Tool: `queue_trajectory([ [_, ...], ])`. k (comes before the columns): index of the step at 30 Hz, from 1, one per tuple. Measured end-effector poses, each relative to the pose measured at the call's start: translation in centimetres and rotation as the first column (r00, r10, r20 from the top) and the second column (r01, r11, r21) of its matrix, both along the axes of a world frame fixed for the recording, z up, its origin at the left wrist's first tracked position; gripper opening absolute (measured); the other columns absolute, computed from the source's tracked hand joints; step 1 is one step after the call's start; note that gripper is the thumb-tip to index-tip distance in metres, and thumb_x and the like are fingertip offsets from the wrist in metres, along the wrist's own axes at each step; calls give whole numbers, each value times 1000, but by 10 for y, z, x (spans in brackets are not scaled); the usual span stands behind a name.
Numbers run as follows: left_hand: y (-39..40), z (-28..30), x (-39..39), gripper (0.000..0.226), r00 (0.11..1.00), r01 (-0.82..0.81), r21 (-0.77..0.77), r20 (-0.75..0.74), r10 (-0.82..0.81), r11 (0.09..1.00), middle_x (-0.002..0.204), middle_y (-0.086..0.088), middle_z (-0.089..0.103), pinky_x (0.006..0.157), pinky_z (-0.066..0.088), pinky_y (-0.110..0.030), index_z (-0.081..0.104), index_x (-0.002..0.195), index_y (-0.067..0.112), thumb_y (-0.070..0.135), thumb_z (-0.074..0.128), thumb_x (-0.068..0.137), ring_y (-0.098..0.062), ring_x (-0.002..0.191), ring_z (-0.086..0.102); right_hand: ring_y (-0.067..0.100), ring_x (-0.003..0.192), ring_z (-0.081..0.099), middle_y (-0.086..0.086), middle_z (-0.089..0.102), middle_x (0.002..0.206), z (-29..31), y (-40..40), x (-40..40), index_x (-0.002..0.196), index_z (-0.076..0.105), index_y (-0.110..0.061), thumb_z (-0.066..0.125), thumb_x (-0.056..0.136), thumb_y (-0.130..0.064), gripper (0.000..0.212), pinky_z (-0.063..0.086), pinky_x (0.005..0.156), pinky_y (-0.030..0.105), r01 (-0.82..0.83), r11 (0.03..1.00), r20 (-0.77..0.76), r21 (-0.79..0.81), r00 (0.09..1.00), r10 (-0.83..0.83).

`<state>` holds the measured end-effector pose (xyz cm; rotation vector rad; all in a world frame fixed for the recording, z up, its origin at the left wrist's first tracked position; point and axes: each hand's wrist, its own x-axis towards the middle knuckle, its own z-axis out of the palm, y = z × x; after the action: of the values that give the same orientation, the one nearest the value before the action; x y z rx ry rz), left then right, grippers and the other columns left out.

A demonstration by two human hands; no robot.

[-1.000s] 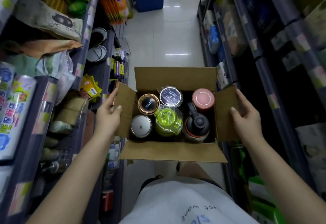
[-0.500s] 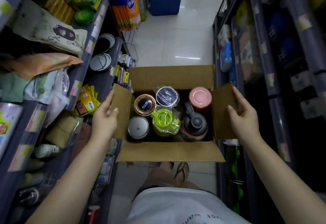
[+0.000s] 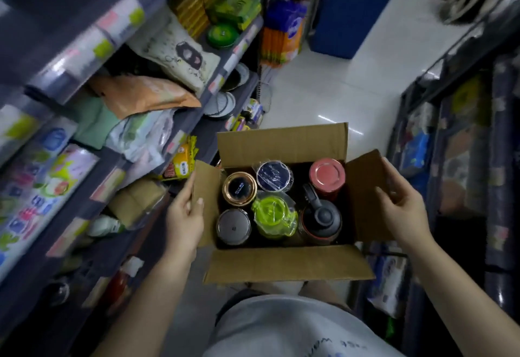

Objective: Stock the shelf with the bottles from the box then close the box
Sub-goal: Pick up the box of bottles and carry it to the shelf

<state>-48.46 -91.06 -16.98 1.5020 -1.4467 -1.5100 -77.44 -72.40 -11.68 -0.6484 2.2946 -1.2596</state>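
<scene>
An open cardboard box (image 3: 284, 265) is carried in front of me, all its flaps folded outward. Inside stand several bottles seen from above: a gold-rimmed one (image 3: 239, 188), a silver-lidded one (image 3: 233, 226), a wrapped dark blue one (image 3: 274, 176), a lime green one (image 3: 274, 214), a pink-lidded one (image 3: 327, 173) and a black one with a handle (image 3: 322, 219). My left hand (image 3: 184, 213) grips the left flap, thumb on its inner face. My right hand (image 3: 402, 206) holds the right flap from outside.
Shelves (image 3: 180, 120) packed with pillows, wrapped goods and packets run along the left, a shelf edge close to the box. Dark shelving (image 3: 461, 159) lines the right. A white tiled aisle (image 3: 343, 81) leads ahead to a blue bin (image 3: 351, 10).
The view has swung left and tilted, so the left shelves fill more of the frame. The box stays held in both hands, now slightly to the right; grips look unchanged.
</scene>
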Motion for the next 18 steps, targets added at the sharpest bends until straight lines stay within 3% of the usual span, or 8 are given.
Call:
queue_trajectory([
  [2,8,0,15,60,997,-80,15,-1,80,997,144,-2,50,113,34,-34,43,142,28,-9,44,95,-13,132,47,-13,93,59,-11,57,128,-6,-21,-2,141,41,-36,49,95,-3,57,49,86,17,-98,995,4,33,995,97],
  [5,28,0,37,59,963,-266,-3,43,266,964,141,3,51,110,35,-28,44,142,27,-8,46,94,-13,130,49,12,114,61,-3,56,136,-14,-58,-2,142,41,-36,48,94,-1,59,51,93,26,-296,953,3,69,955,297],
  [7,40,-4,50,62,939,-335,1,86,333,942,142,3,51,109,37,-33,44,140,35,-6,47,94,-20,131,48,19,125,54,-9,53,138,-19,-74,-3,141,40,-39,48,94,-1,61,46,103,43,-393,916,-4,76,919,395],
  [10,68,-7,75,67,872,-464,-4,172,458,886,142,6,53,108,40,-41,42,129,60,4,50,94,-20,130,51,24,117,60,-20,59,122,-26,-106,6,139,40,-43,50,94,-4,60,49,97,54,-578,810,-10,100,813,582],
  [12,96,-3,81,64,796,-582,-25,189,576,813,141,3,54,109,41,-45,44,134,53,4,51,94,-18,129,52,14,94,68,-11,66,101,-33,-134,10,138,41,-45,51,92,-10,59,55,87,37,-686,719,3,106,724,690],
  [14,127,-1,83,59,704,-687,-35,215,677,725,143,1,51,109,39,-41,43,141,39,2,49,96,-19,129,50,-7,60,59,-10,64,84,-37,-158,23,140,42,-37,51,90,-11,58,45,62,8,-794,600,-27,103,600,799],
  [16,159,6,79,57,576,-795,-59,240,781,604,140,6,52,107,40,-37,42,142,36,3,48,96,-15,126,51,-19,64,56,-16,62,106,-38,-177,42,141,43,-25,50,90,-2,56,40,61,0,-877,477,-47,68,474,879],
  [18,193,11,74,53,438,-877,-99,239,867,470,132,6,55,102,43,-38,45,141,31,5,49,96,-17,120,54,-14,76,58,-14,59,114,-34,-194,63,141,43,-23,49,90,0,56,42,73,0,-936,349,-55,36,347,936],
])
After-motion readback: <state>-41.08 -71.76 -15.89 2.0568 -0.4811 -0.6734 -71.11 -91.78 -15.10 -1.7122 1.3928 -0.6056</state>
